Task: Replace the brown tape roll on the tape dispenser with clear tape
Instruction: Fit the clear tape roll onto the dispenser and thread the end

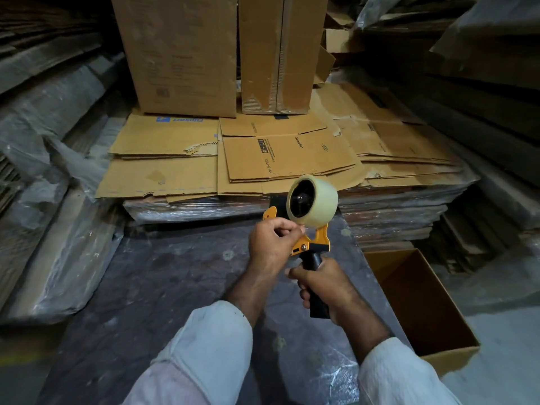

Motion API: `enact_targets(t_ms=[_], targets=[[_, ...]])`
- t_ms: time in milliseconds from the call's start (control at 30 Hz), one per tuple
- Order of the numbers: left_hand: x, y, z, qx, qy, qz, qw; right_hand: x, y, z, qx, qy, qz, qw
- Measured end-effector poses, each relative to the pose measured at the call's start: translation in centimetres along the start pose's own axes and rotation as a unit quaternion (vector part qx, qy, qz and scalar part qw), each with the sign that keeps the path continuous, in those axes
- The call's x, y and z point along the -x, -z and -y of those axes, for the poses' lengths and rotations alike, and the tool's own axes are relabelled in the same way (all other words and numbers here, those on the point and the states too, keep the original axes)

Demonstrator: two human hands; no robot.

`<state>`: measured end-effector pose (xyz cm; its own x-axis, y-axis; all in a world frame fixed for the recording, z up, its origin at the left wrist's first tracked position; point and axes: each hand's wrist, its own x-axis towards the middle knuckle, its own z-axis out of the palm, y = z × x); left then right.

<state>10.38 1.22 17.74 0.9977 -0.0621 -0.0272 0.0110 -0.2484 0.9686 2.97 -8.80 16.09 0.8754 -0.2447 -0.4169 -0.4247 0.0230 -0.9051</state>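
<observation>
Right, the tape dispenser [309,244] is up in front of the person, held above a plastic-covered surface [152,282], and a roll of clear tape [317,201] already sits on its black hub at the top. The right hand [323,283] has its grip wrapped tight around the black handle, fingers curled round the front of it, dispenser standing upright with the roll uppermost. The left hand [273,241] is in close at the yellow frame just under the roll, fingers curled in a narrow grip; thumb and forefinger are pinched together right at the roll's lower edge, though whether they have the tape end or only the frame, I cannot tell. Both arms wear pale sleeves [204,352].

Beyond the hands, flattened cartons [277,153] lie spread over a wrapped stack, with tall upright cartons [181,54] standing behind them. To the right, low down, an open cardboard box [423,302] sits on the floor, near the right forearm. Plastic-wrapped bundles of board [52,200] line the left side, dark stacks on the right.
</observation>
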Motion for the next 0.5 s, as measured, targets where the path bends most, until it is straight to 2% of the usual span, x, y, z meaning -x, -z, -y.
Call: enact_targets(t_ms=[167,300,500], targets=[[-1.2,1.1,-0.7,-0.109,-0.082,0.021,0.99,0.6,0.8,0.2,-0.032,0.004,0.027,0.999],[-1.0,0.8,-1.2,-0.195,-0.131,0.004,0.972,0.8,1.0,0.1,-0.062,0.0,0.039,0.997],[-0.7,1.4,-1.8,-0.263,-0.173,0.025,0.949,1.4,1.2,-0.3,-0.095,-0.008,0.06,0.994]])
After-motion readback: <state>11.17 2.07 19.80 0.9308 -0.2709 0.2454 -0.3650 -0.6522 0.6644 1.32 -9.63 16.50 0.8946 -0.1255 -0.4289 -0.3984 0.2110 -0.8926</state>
